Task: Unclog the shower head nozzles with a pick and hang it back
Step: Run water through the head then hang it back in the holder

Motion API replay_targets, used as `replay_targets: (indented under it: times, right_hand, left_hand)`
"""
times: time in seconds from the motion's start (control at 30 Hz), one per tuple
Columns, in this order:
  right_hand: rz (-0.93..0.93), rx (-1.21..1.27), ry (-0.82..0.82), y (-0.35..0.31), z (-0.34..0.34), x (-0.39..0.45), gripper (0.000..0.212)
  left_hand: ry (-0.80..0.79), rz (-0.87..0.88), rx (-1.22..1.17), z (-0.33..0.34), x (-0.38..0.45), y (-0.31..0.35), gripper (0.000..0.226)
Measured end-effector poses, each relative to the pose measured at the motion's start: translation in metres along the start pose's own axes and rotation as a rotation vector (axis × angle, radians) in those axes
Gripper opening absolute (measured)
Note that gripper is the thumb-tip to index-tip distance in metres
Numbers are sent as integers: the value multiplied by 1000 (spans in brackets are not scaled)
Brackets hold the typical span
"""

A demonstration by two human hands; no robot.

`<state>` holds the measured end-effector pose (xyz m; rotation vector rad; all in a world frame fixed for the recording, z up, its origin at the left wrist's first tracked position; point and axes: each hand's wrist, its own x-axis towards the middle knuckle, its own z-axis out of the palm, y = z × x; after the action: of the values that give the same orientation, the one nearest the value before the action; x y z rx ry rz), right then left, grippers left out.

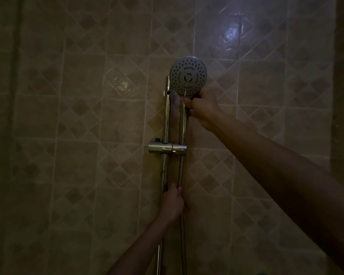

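We see a very dim, underexposed view, with a brownish cast over the tiled wall (77,135). A cool bluish-white glare patch (229,34) shines on the glossy tiles at upper right, and a fainter yellowish glint (122,85) sits left of centre. The chrome rail (166,116) catches thin highlights, and the shower head (188,76) face is the best-lit part. The corners fall off into near black, grout lines bow slightly toward the edges, and detail is soft and noisy throughout.
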<state>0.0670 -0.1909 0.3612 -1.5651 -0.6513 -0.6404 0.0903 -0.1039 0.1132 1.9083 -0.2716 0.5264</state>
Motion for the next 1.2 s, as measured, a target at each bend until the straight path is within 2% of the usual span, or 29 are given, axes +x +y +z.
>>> replay_targets:
  times: [0.07,0.23,0.4,0.57,0.73,0.93,1.03,1.2]
  right_hand:
    - [2,-15,0,0,-2,-2,16]
    - [-5,-77,-34,0,0,-12,10]
    - [30,-113,-30,-10,6,-13,17]
    - [15,-121,-60,-7,3,-13,15]
    - [3,-32,-50,2,0,-19,11]
    - [-37,-106,-21,7,1,-23,6]
    - [-16,-147,28,6,1,-21,14]
    - [-38,-209,59,8,4,-18,8]
  left_hand:
    - [1,-1,0,-1,1,0,27]
    - [-43,-44,-213,-4,-2,1,19]
    - [-74,56,-349,-10,-8,9,21]
    - [-90,39,-267,-12,0,7,12]
    - [-98,59,-265,-12,-4,1,14]
    - [-104,74,-221,-18,-11,6,19]
    - [-116,48,-172,-23,-11,8,16]
    - [-132,17,-114,-28,-14,12,18]
